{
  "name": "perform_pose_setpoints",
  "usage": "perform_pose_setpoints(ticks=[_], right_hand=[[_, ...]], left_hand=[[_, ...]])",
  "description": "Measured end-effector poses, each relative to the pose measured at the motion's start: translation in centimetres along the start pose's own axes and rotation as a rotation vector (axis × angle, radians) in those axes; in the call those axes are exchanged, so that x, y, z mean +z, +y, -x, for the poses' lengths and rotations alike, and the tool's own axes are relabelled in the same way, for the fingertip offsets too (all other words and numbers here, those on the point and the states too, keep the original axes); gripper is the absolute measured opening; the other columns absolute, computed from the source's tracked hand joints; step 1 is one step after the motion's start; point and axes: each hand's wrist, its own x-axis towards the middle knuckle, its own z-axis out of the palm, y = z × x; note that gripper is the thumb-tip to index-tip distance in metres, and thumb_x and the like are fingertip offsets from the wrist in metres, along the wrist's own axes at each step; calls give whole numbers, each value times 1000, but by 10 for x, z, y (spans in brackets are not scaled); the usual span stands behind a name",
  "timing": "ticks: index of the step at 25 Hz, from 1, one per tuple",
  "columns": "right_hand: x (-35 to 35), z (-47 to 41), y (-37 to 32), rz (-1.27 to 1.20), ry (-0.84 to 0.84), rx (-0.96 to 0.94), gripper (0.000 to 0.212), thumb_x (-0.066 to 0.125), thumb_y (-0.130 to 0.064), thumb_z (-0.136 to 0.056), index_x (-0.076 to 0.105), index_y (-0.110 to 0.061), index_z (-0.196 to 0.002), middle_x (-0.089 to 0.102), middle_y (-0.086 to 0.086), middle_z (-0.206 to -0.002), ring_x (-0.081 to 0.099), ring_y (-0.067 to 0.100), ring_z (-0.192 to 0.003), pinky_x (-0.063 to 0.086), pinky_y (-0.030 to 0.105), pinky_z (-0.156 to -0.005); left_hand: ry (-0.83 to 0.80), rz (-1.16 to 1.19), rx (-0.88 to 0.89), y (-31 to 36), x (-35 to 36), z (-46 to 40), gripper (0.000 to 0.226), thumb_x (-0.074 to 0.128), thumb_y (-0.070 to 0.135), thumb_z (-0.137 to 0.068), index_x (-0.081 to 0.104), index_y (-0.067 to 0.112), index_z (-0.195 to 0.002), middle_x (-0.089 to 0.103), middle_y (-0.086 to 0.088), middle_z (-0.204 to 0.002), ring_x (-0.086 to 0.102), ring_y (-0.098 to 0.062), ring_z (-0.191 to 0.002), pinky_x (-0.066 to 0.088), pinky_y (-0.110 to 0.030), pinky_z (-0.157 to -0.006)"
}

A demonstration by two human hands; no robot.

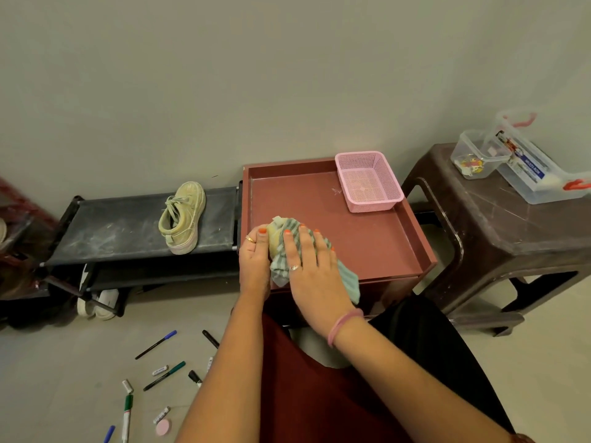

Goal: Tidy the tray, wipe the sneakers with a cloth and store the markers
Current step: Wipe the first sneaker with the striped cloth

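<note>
Wiping the tray (377, 247) with the cloth (281, 247), both my hands on it.

My right hand (311, 266) lies flat, fingers straight, pressing the cloth; my left hand (256, 260) grips its bunched edge at the tray's near-left corner. I'd keep pressure even and sweep toward the pink basket (367, 182). The sneaker (182, 215) sits on the rack (112, 225), long axis front-to-back, toe toward the wall. Markers (164, 375) lie scattered on the floor.

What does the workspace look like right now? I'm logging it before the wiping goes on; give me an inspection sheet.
Surface: red tray, pink basket in its far right corner.
Job's things: striped cloth on tray; sneaker on black rack; markers on floor.
Clutter: clear boxes on brown stool.
Grippers: left hand grips cloth; right hand presses it flat.
Cables: nothing seen.
Surroundings: plain wall, pale floor.
</note>
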Motion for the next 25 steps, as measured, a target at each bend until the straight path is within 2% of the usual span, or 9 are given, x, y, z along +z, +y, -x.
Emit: perform_pose_setpoints(ticks=[3, 5, 8, 13, 15, 17, 19, 22, 25], right_hand=[[-29, -39, 21, -473, -361, -48, 62, 40, 3, -87, 27, -9, -147, 39, 14, -143, 39, 31, -129, 36, 41, -108], [-34, -59, 36, -727, -609, 33, 60, 38, 12, -84, 40, -12, -139, 53, 11, -128, 51, 25, -116, 45, 35, -97], [-31, -53, 23, -693, -544, 78, 62, 38, 11, -84, 38, -11, -141, 53, 9, -130, 51, 27, -119, 44, 38, -101], [-30, -21, 12, -542, -473, -109, 70, 37, 1, -93, 1, -12, -151, -4, 3, -159, -6, 17, -147, 1, 32, -120], [-22, -34, 15, -625, -496, -63, 71, 35, 8, -89, 10, -13, -151, 4, 3, -159, 2, 16, -147, 6, 31, -120], [-14, -49, 21, -790, -512, 73, 69, 33, 12, -84, 28, -14, -148, 30, 4, -152, 25, 19, -141, 23, 33, -117], [-4, -57, 35, -881, -539, 206, 57, 34, 13, -83, 51, -12, -132, 57, 5, -125, 51, 21, -119, 42, 32, -101], [2, -60, 59, -891, -647, 338, 44, 36, 13, -76, 61, -9, -105, 62, 6, -99, 58, 22, -98, 51, 34, -81], [0, -49, 43, -928, -542, 342, 52, 38, 12, -80, 56, -9, -124, 60, 9, -121, 56, 24, -115, 47, 36, -98]], left_hand=[[166, 150, -24, 0, 0, 3, 28, 39, 17, -103, 60, 10, -85, 67, 0, -74, 63, -9, -69, 54, -23, -64], [210, 182, -1, -1, 0, 7, 26, 45, 25, -96, 57, 11, -78, 64, 4, -65, 60, -9, -62, 53, -24, -59], [249, 243, 1, -2, -4, 5, 25, 46, 29, -87, 56, 11, -74, 63, 6, -60, 59, -9, -58, 50, -24, -57], [257, 418, -85, -2, 6, 15, 50, 28, 11, -103, 65, 4, -71, 69, -2, -60, 69, -11, -60, 54, -23, -56], [232, 513, -142, -6, 4, 12, 62, 25, 14, -104, 72, 10, -63, 70, -7, -66, 70, -17, -66, 56, -24, -58], [205, 533, -191, -10, -4, 2, 43, 40, 29, -101, 70, 4, -85, 67, -21, -90, 66, -33, -90, 58, -35, -75], [139, 463, -214, -12, -11, -1, 51, 61, 50, -85, 62, 0, -100, 58, -28, -107, 57, -42, -105, 50, -51, -93], [85, 194, -144, -8, -11, 2, 34, 71, 43, -78, 63, 11, -70, 62, -11, -73, 63, -21, -69, 54, -34, -68], [63, -1, -93, -1, -10, -2, 34, 71, 28, -79, 57, 4, -60, 53, -1, -56, 51, -8, -50, 46, -21, -50]])
